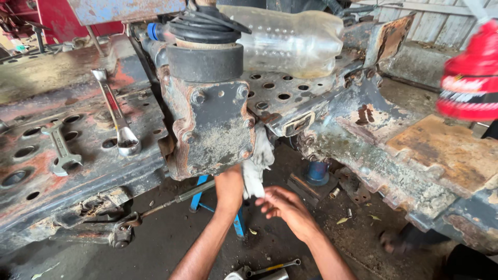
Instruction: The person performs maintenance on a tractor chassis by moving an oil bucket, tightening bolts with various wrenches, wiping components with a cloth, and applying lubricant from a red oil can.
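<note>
A rusty grey gearbox housing (212,127) with several bolts hangs from the machine's perforated metal platform (78,135). My left hand (230,182) reaches up under the housing's lower edge, its fingers hidden behind the metal. A dirty white rag (257,166) hangs at the housing's right side. My right hand (282,206) hovers just below the rag with its fingers spread, holding nothing.
Two spanners (116,116) (61,150) lie on the platform at left. A clear plastic bottle (290,41) lies on top. A blue stand (236,218) and a blue jack (316,171) sit underneath. Tools (270,269) lie on the dirty floor. A red blurred object (469,78) is at right.
</note>
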